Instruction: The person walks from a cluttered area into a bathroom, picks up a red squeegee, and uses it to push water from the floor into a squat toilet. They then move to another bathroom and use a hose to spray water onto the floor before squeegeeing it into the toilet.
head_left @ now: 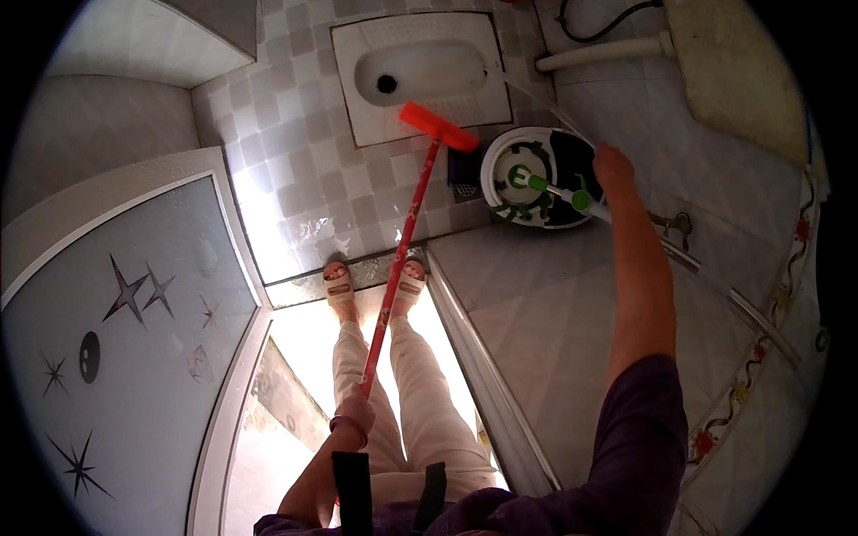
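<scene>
My left hand [356, 409] is closed round the lower end of a long red patterned pole [398, 259]. A bar-shaped orange-red head [438, 127] tops it, by the squat toilet's near edge; whether it is a floor brush or a squeegee I cannot tell. My right arm reaches far forward, and the right hand [614, 168] is closed beside a mop bucket [490, 174]. A thin pale strip [545, 103] runs up to that hand, but its grip is hidden. Under my forearm passes a mop pole [684, 256] with green joints, its green-and-white end over the bucket.
A squat toilet [349, 116] is set in the checkered tile floor [304, 147]. My sandaled feet stand on the stone sill [357, 271]. A frosted door [143, 348] stands at the left. Tiled wall [527, 295], a tap [679, 225] and a pale pipe [608, 51] lie to the right.
</scene>
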`<state>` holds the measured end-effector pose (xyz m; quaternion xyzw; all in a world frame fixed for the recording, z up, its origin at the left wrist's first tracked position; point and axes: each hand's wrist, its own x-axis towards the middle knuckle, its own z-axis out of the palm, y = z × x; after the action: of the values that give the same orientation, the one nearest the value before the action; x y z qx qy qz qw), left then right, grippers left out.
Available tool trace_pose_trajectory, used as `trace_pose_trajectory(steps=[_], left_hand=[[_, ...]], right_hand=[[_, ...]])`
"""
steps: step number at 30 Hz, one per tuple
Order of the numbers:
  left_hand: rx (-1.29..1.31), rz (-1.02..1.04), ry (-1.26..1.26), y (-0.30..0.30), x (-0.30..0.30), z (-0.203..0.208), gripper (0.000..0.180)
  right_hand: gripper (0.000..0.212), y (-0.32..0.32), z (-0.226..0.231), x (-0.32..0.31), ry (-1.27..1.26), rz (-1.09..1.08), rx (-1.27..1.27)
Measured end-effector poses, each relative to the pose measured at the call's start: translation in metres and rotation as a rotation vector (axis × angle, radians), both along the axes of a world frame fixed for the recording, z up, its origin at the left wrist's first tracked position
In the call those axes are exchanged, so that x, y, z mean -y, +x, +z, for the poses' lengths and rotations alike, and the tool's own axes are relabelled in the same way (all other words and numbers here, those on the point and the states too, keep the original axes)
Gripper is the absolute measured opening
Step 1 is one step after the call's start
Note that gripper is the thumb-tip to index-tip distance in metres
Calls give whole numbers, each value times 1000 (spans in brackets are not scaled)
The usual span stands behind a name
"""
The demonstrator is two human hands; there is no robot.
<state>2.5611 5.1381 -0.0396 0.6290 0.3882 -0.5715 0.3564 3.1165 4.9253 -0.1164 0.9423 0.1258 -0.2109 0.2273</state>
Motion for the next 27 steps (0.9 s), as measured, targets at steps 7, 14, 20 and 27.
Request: trace_pose_trajectory(steps=[7,14,20,27], left_hand=[[-31,62,-51,-10,4,7,30],[36,152,-61,-16,-16,13,30],[135,172,-27,-13,-11,19,26],[83,170,12,-10,-18,20,27]], right_hand=[[24,7,-1,-7,-91,27,-31],[22,18,-8,1,22,124,-32],[22,14,1,-3,42,144,-54],[22,14,-8,5,91,104,-41]])
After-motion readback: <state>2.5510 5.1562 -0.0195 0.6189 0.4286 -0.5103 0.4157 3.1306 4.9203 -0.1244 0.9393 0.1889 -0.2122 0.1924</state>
